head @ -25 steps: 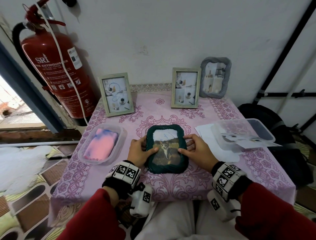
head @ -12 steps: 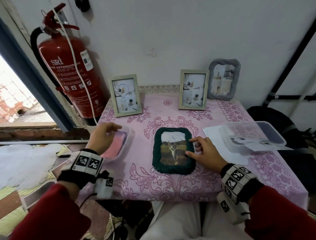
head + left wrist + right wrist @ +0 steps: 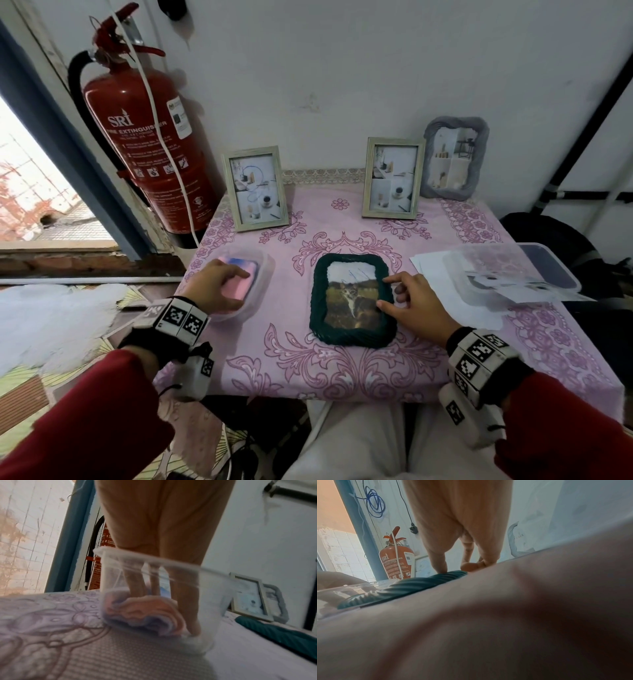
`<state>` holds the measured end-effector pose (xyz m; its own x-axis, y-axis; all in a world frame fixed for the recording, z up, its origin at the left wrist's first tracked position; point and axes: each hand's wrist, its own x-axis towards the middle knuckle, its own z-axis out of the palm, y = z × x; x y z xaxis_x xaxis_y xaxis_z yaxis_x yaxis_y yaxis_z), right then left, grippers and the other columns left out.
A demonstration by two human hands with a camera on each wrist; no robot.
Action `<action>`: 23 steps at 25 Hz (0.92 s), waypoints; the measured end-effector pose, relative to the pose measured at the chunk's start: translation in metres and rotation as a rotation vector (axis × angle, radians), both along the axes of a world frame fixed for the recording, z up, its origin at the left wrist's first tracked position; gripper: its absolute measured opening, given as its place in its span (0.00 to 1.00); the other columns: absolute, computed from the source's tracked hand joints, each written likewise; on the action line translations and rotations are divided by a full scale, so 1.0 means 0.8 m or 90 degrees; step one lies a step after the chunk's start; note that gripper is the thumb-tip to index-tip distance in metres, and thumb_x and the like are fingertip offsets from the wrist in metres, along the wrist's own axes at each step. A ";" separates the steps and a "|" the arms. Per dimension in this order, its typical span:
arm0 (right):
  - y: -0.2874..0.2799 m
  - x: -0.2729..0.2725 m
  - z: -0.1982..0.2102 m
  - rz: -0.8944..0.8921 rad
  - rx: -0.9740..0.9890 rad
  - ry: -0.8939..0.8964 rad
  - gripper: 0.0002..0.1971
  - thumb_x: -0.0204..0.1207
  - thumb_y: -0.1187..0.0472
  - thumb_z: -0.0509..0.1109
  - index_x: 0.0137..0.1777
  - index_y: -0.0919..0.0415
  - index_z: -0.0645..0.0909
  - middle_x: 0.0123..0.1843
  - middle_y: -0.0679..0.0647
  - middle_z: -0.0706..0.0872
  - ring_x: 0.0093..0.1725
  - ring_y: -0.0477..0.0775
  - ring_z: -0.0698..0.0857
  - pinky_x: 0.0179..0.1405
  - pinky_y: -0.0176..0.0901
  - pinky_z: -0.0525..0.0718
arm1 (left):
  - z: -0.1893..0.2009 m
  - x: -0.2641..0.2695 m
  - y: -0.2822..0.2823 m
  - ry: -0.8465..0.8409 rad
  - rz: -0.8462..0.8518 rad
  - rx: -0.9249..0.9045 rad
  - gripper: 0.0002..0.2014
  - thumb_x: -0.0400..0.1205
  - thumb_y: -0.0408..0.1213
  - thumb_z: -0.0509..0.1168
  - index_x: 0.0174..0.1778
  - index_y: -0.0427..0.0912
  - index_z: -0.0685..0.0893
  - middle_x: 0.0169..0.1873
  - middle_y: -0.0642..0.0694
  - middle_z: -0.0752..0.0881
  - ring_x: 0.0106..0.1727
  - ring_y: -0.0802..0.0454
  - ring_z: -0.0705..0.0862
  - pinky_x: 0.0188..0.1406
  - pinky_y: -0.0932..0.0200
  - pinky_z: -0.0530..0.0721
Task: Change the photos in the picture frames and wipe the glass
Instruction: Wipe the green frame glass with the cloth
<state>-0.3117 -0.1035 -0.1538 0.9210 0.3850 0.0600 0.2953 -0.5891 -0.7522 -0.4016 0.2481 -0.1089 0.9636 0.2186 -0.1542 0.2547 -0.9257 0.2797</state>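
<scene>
Small table shoved against a white wall, covered in a pink patterned tablecloth (image 3: 342,370), fire extinguisher (image 3: 144,137) off its back-left corner. The dark green frame (image 3: 352,301) lies flat near the middle of the front edge, cat photo facing up, long axis running front to back. The right hand (image 3: 418,305) sits at the frame's right side, fingers loosely spread, index tip and thumb resting on the border, more steadying than gripping. The left hand (image 3: 219,287) is down in the clear tub (image 3: 265,270) by the left edge, and the wrist view shows the fingers curled round the folded pink cloth (image 3: 145,612) in there. So the cloth is left of the frame, with bare tablecloth between them, and I'd guess the next bit is lifting it out and sweeping right onto the glass while the other hand pins the frame. Three more frames stand along the back edge: two pale wooden ones (image 3: 255,190) (image 3: 394,178) and a grey one (image 3: 454,157) at the back-right.
</scene>
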 end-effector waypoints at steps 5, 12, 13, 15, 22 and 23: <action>0.000 -0.003 0.002 0.001 0.001 0.007 0.21 0.72 0.60 0.75 0.64 0.59 0.76 0.52 0.57 0.70 0.39 0.40 0.73 0.45 0.23 0.71 | 0.007 -0.001 -0.001 -0.041 0.034 -0.013 0.21 0.70 0.37 0.75 0.59 0.52 0.86 0.54 0.45 0.85 0.52 0.51 0.82 0.53 0.64 0.75; 0.001 -0.004 0.001 -0.001 0.000 0.005 0.21 0.72 0.59 0.75 0.64 0.59 0.75 0.52 0.55 0.70 0.39 0.40 0.73 0.51 0.28 0.71 | 0.038 -0.016 -0.006 -0.137 0.097 -0.182 0.12 0.72 0.34 0.69 0.48 0.52 0.90 0.31 0.42 0.90 0.26 0.56 0.85 0.27 0.67 0.82; 0.001 -0.004 0.001 -0.001 0.001 0.006 0.21 0.72 0.59 0.75 0.64 0.59 0.75 0.51 0.55 0.70 0.39 0.40 0.73 0.51 0.28 0.71 | 0.045 -0.016 -0.009 -0.169 0.104 -0.188 0.13 0.72 0.33 0.68 0.50 0.50 0.89 0.28 0.41 0.89 0.21 0.58 0.83 0.21 0.70 0.80; 0.001 -0.005 0.001 -0.001 0.001 0.006 0.21 0.72 0.59 0.75 0.64 0.58 0.75 0.51 0.55 0.70 0.40 0.41 0.74 0.50 0.27 0.70 | 0.059 -0.013 -0.017 -0.250 0.101 -0.164 0.16 0.74 0.28 0.67 0.57 0.43 0.87 0.29 0.41 0.88 0.19 0.60 0.82 0.19 0.74 0.79; 0.003 -0.007 0.002 -0.004 0.003 0.007 0.21 0.72 0.59 0.75 0.63 0.59 0.76 0.52 0.55 0.70 0.44 0.46 0.75 0.52 0.28 0.72 | 0.091 0.025 -0.101 -0.384 -0.012 -0.146 0.19 0.73 0.28 0.67 0.60 0.43 0.86 0.46 0.45 0.90 0.38 0.52 0.85 0.48 0.57 0.84; 0.003 -0.007 0.002 -0.005 0.002 0.004 0.21 0.72 0.59 0.75 0.63 0.59 0.76 0.52 0.55 0.70 0.44 0.47 0.75 0.52 0.28 0.72 | 0.083 0.032 -0.119 -0.375 -0.033 -0.148 0.19 0.73 0.28 0.67 0.61 0.41 0.86 0.49 0.44 0.90 0.41 0.52 0.85 0.49 0.59 0.82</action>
<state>-0.3174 -0.1010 -0.1520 0.9243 0.3776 0.0559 0.2862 -0.5884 -0.7562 -0.3756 0.1528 -0.0423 0.9097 0.1941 0.3672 -0.0468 -0.8305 0.5550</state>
